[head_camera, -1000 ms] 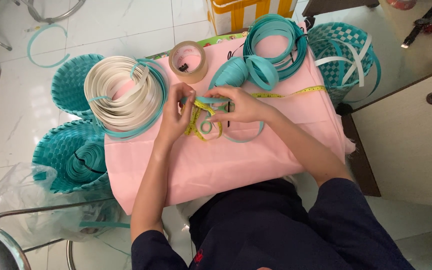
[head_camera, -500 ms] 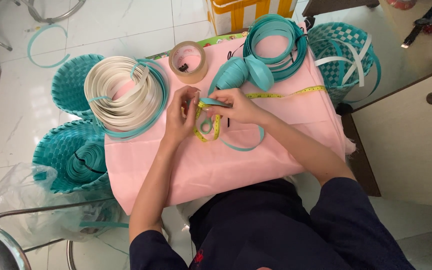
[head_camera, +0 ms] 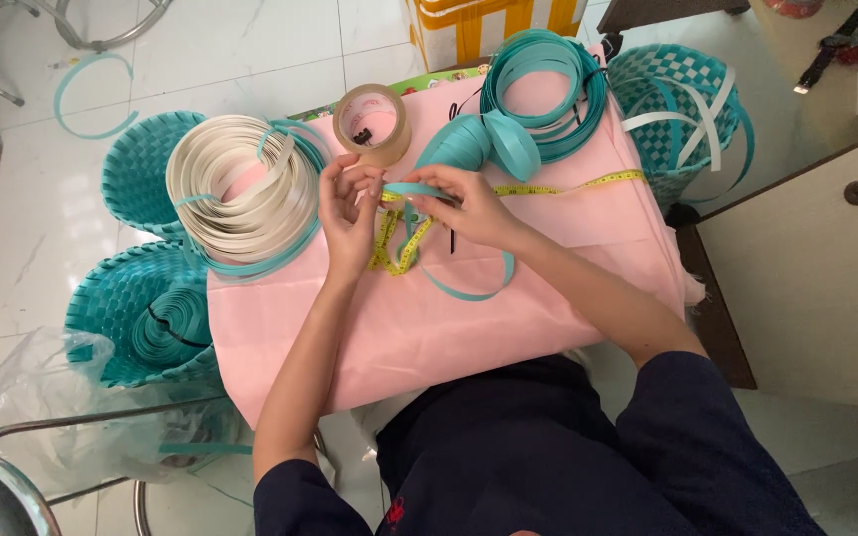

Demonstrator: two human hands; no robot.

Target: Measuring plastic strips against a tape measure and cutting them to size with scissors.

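Pinching a teal strap [head_camera: 411, 189] between them, the left hand [head_camera: 348, 213] and right hand [head_camera: 467, 206] close their fingers on it near the pink table's [head_camera: 429, 328] far edge; its held stretch runs left-right alongside a yellow measuring tape [head_camera: 548, 187].

Bare pink cloth [head_camera: 469, 328] nearside; white coil [head_camera: 240, 189], tape roll [head_camera: 372, 124] crowd beyond.
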